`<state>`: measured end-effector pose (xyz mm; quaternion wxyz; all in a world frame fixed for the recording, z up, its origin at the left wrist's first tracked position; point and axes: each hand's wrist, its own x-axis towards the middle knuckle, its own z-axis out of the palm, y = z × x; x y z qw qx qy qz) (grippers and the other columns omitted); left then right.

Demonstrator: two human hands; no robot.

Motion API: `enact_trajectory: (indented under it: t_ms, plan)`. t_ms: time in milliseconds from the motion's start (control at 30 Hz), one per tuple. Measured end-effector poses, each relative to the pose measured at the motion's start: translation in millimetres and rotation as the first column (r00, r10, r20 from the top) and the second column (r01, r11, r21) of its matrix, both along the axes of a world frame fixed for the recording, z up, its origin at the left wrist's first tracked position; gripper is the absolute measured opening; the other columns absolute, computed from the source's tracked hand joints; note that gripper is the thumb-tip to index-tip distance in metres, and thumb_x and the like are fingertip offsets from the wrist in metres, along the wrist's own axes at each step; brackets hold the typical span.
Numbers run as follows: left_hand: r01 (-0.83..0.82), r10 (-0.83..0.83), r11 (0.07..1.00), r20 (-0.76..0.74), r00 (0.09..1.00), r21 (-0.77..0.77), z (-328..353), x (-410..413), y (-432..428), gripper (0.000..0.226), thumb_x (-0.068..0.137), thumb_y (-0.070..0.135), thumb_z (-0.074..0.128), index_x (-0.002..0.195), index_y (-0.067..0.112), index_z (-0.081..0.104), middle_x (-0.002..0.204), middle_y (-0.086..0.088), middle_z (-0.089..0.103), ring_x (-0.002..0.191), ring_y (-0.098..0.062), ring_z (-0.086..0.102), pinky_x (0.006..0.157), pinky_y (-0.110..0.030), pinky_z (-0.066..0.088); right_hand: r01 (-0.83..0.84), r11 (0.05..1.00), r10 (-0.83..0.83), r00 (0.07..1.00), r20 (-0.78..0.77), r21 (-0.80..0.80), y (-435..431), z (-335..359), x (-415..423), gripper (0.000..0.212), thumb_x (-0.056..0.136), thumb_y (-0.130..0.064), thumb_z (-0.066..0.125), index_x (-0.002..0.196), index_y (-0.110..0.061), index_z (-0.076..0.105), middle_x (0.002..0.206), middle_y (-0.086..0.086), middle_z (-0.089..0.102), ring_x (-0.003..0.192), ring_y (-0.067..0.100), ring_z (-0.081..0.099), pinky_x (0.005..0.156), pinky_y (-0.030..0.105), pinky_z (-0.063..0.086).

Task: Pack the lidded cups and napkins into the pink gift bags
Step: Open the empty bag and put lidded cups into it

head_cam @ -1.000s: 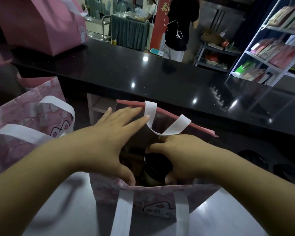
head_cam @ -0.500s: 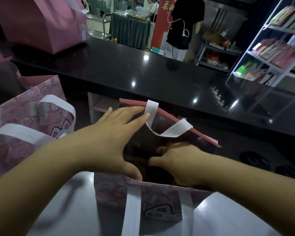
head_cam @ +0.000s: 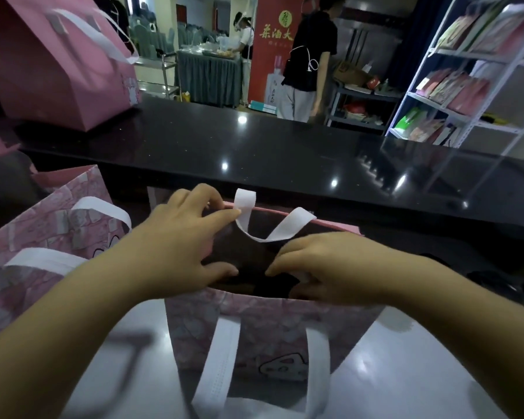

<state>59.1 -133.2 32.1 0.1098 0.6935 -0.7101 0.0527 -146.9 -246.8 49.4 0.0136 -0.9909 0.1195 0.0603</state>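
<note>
A second pink bag (head_cam: 43,237) with white handles stands just to the left of the one being worked on, close against the person's left forearm. A larger plain pink bag (head_cam: 58,71) sits up on the black counter (head_cam: 285,155) behind, at the far left. The far white handle (head_cam: 270,222) of the middle bag droops into its mouth, between the two hands.

The surface (head_cam: 421,373) under the bags is pale and glossy, and the dark polished counter rises right behind it. Beyond that is a hall: a white shelf rack (head_cam: 472,71) of packaged goods on the right, a red banner (head_cam: 273,40), a draped table (head_cam: 209,77), and a person in a black top (head_cam: 312,55) standing by the rack.

The pink gift bag (head_cam: 273,334) stands upright on the surface, mouth open, with its near handle hanging down the front. The left hand (head_cam: 176,246) is spread wide across the opening, fingers against the far rim, forefinger touching the drooping handle, thumb at the near side. The right hand (head_cam: 330,267) reaches down inside with its fingers hidden below the near rim, so I cannot tell whether it holds anything. The inside is too dark to name what is in there.
</note>
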Motion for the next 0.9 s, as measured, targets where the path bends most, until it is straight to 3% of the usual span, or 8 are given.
enact_trajectory:
  t_ms: [67,133,200,367,533,667,800,900]
  plan:
    - [0.027,-0.027,0.995,-0.002,1.000,-0.097,7,-4,2,0.067,0.067,0.057,0.059,0.125,0.023,0.054,0.114,0.001,0.047,0.095,-0.020,0.046,0.078,-0.045,0.048,0.064,0.998,-0.063,0.993,0.102,-0.003,6,14,-15,0.037,0.087,-0.038,0.055,0.123,-0.041,0.053,0.118,-0.020,0.057,0.093,-0.009,0.047,0.080,0.013,0.039]
    - [0.084,-0.085,0.974,0.003,0.996,-0.212,13,-11,3,0.049,0.070,0.044,0.070,0.110,0.017,0.065,0.100,-0.001,0.059,0.080,-0.023,0.057,0.065,-0.046,0.051,0.134,0.991,-0.136,0.968,0.211,0.023,12,24,-34,0.035,0.084,-0.041,0.054,0.118,-0.040,0.056,0.109,-0.022,0.058,0.087,-0.009,0.049,0.078,0.017,0.047]
    - [0.147,-0.155,0.950,-0.007,0.988,-0.277,22,-25,1,0.037,0.075,0.042,0.070,0.101,0.016,0.068,0.092,0.001,0.063,0.070,-0.018,0.059,0.057,-0.039,0.051,0.188,0.978,-0.209,0.919,0.336,0.094,16,30,-58,0.032,0.082,-0.040,0.056,0.113,-0.035,0.061,0.102,-0.019,0.061,0.088,-0.001,0.057,0.076,0.024,0.052]
    - [0.321,-0.331,0.914,0.001,0.944,-0.246,43,-79,-14,0.030,0.080,0.046,0.061,0.095,0.021,0.070,0.088,0.007,0.064,0.062,-0.008,0.054,0.050,-0.025,0.046,0.362,0.918,-0.393,0.784,0.481,0.160,10,21,-124,0.033,0.081,-0.043,0.059,0.112,-0.033,0.063,0.100,-0.020,0.063,0.090,-0.003,0.059,0.075,0.016,0.051]
    - [0.434,-0.423,0.896,0.118,0.898,-0.097,46,-132,-44,0.041,0.078,0.054,0.043,0.097,0.028,0.067,0.089,0.010,0.063,0.072,-0.009,0.058,0.057,-0.031,0.052,0.613,0.790,-0.592,0.757,0.276,0.013,-30,-8,-191,0.033,0.083,-0.051,0.056,0.115,-0.041,0.054,0.104,-0.021,0.059,0.095,0.001,0.056,0.079,0.030,0.051]
    - [0.451,-0.426,0.892,0.260,0.866,-0.040,39,-167,-72,0.054,0.078,0.063,0.024,0.112,0.032,0.054,0.102,0.013,0.056,0.086,-0.009,0.055,0.070,-0.030,0.049,0.732,0.676,-0.729,0.681,0.069,-0.087,-76,-30,-228,0.041,0.081,-0.055,0.057,0.118,-0.042,0.047,0.109,-0.017,0.056,0.097,0.009,0.055,0.075,0.030,0.049]
    - [0.406,-0.397,0.913,0.301,0.867,0.034,37,-189,-96,0.048,0.082,0.065,0.032,0.116,0.036,0.049,0.107,0.015,0.053,0.093,-0.008,0.053,0.073,-0.031,0.049,0.761,0.647,-0.762,0.648,0.006,-0.045,-120,-55,-236,0.061,0.080,-0.056,0.060,0.132,-0.031,0.039,0.122,-0.005,0.051,0.105,0.018,0.053,0.075,0.030,0.045]
    - [0.357,-0.361,0.931,0.302,0.882,0.071,37,-199,-109,0.044,0.083,0.065,0.037,0.116,0.038,0.049,0.111,0.015,0.052,0.096,-0.010,0.054,0.071,-0.029,0.048,0.760,0.650,-0.760,0.650,0.002,-0.013,-145,-73,-227,0.074,0.079,-0.056,0.062,0.138,-0.026,0.031,0.131,0.005,0.044,0.115,0.028,0.045,0.088,0.040,0.047]
